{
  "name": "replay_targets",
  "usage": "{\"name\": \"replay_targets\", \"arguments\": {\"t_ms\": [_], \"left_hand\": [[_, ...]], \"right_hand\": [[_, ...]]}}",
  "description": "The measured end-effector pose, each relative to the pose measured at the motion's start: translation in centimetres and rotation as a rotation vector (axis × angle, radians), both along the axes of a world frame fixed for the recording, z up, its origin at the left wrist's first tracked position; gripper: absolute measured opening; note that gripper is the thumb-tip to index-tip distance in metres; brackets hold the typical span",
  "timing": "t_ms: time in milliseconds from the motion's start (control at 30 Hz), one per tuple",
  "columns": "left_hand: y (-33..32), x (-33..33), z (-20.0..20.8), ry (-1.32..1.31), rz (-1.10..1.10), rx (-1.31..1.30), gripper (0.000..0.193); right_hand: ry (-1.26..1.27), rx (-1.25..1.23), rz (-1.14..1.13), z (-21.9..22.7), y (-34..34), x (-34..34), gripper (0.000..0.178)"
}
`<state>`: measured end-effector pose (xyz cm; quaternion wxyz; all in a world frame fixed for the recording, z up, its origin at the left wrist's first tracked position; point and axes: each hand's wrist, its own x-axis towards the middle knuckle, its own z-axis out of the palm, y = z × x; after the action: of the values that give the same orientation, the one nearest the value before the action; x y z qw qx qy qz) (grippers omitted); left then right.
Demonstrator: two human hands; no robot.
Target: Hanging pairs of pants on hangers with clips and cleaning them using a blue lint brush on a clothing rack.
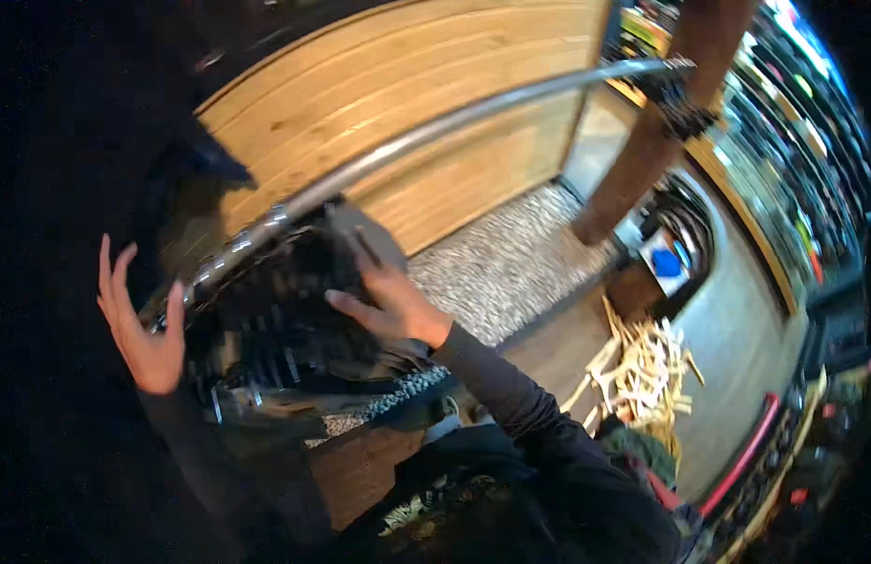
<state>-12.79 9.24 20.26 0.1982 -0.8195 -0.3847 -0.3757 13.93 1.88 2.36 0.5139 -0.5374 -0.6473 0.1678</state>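
Clothes (276, 324) on a metal rail (390, 150)

The person's left hand (146, 338), fingers splayed and holding nothing visible, is beside the rail's lower stretch. The right hand (393, 303) is at the clothes' right edge, thumb and forefinger parted; whether it pinches cloth cannot be told. Beyond, the rail runs bare above a pebbled strip (501, 263) to a wooden post (642, 155).

No lettering, number or sign can be read; below the fingers (353, 308) of the right hand (398, 305), pale marks (404, 514) on dark clothing (492, 526) are left indistinct.
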Motion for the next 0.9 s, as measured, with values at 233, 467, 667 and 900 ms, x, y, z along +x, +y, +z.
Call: {"name": "replay_targets", "arguments": {"t_ms": [233, 467, 667, 900], "left_hand": [[-6.3, 14.2, -6.6, 0.124, -0.403, -0.294, 0.054], [-8.0, 28.3, -13.1, 0.17, -0.507, -0.449, 0.054], [-1.2, 28.7, -15.8, 0.074, -0.286, -0.211, 0.057], [5.0, 21.7, -19.7, 0.115, -0.043, -0.252, 0.06]], "right_hand": [[0.028, -0.084, -0.185, -3.6, -8.4, 11.0, 0.059], [-0.018, -0.114, -0.279, -2.8, -14.9, 22.3, 0.054], [-0.043, -0.119, -0.356, -1.6, -15.9, 28.5, 0.05], [-0.069, -0.144, -0.302, -3.1, -14.5, 30.4, 0.047]]}}
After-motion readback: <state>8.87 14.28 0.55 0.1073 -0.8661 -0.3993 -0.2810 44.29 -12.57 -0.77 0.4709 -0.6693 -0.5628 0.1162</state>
